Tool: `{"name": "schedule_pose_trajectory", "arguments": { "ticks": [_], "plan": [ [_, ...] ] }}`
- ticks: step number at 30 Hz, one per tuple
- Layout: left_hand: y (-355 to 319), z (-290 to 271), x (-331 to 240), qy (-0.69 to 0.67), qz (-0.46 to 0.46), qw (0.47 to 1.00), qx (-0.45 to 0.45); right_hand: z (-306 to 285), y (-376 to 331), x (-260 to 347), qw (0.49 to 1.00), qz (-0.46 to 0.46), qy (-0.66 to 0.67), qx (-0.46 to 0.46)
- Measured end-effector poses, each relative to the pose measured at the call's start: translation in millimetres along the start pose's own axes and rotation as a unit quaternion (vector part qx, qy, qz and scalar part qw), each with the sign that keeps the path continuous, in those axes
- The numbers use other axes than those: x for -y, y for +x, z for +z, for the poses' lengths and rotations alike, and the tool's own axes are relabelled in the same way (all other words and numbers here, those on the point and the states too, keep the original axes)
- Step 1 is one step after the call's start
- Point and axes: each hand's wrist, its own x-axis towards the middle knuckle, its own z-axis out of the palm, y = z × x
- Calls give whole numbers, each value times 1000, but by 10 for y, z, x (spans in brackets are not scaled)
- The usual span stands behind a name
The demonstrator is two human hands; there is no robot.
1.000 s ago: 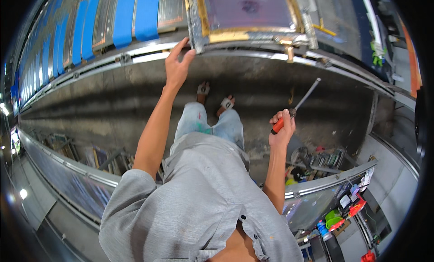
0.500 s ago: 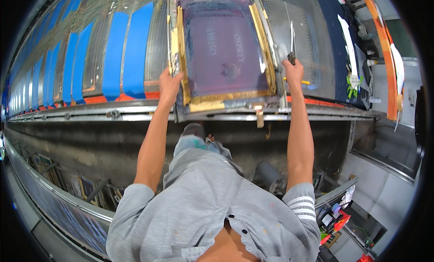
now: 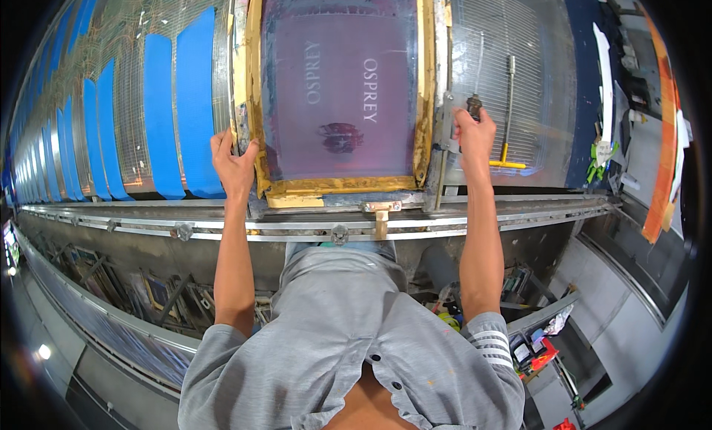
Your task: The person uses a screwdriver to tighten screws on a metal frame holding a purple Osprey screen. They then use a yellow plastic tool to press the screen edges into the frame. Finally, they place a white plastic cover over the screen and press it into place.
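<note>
A screen-printing frame [image 3: 263,186] with purple mesh and yellow-brown taped edges lies on the long table in front of me. Pale lettering and a dark smudge show on its mesh. My left hand [image 3: 235,166] grips the frame's left side near the near corner, thumb over the edge. Just right of the frame, my right hand [image 3: 475,137] is closed around the dark handle of a screwdriver [image 3: 475,103], its thin shaft pointing away from me. Those fingers are close to the frame's right side; whether they touch it I cannot tell.
Blue strips [image 3: 194,103] lie on the table to the left. A yellow T-handled tool [image 3: 507,163] rests on the right. A metal rail [image 3: 297,226] with knobs runs along the near edge. Farther right are a green clip [image 3: 601,159] and an orange strip [image 3: 656,200].
The frame has shifted left along the table and sits straighter to the rail, both hands moving with it. More of the yellow T-handled tool shows. My view has shifted too.
</note>
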Motion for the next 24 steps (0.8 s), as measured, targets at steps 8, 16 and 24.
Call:
{"name": "schedule_pose_trajectory", "arguments": {
  "ticks": [8,16,24],
  "plan": [
    [44,275,64,-24,-44,999,-7,-62,231,-73,998,0,-5,58],
    [88,620,431,-41,-83,996,16,129,566,-524,995,-9,-41,93],
    [71,765,734,-47,-72,996,12,215,667,-710,996,-8,-6,89]
  ]
}}
